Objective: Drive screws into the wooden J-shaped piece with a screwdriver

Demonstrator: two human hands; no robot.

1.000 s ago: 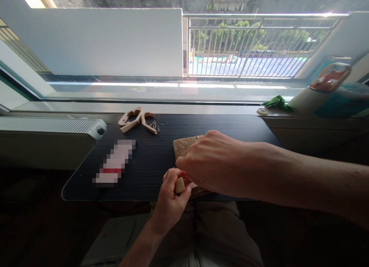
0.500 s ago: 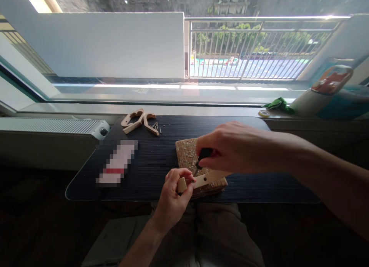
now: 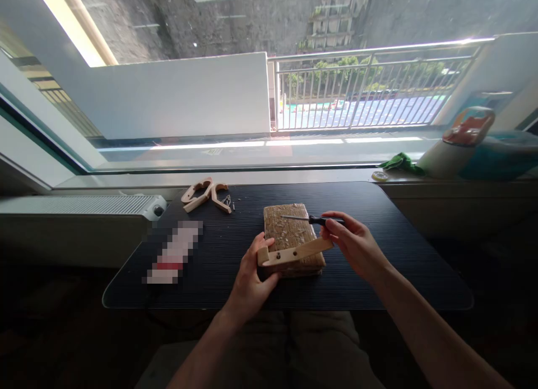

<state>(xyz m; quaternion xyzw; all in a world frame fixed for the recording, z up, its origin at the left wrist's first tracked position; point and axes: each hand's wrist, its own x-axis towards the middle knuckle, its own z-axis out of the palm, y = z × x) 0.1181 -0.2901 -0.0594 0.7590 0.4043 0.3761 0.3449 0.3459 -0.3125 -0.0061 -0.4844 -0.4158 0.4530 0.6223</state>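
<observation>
A pale wooden bracket [image 3: 309, 248] with two holes along it lies across a brown, rough-topped block [image 3: 279, 221]. Its raised left end sits in the grip of my left hand [image 3: 249, 274], thumb below and fingers behind. Something small and metallic seems to sit in the left hole. My right hand [image 3: 357, 243] is closed round the black handle of a screwdriver [image 3: 296, 217], whose shaft points left above the block, apart from the holes. The lower fingers of that hand are close to the bracket's right end; whether they touch it I cannot tell.
More wooden pieces [image 3: 197, 194] lie at the dark table's [image 3: 235, 288] back left, beside several small screws [image 3: 228, 200]. A blurred-out pale and red item [image 3: 176, 251] lies at left. A green cloth [image 3: 401, 162] and a white bottle [image 3: 451, 148] stand on the windowsill.
My right hand has lifted the screwdriver off the left hole and drawn back right, its shaft now nearly level. My left fingers have moved from the hole to the bracket's end. The view has tilted up.
</observation>
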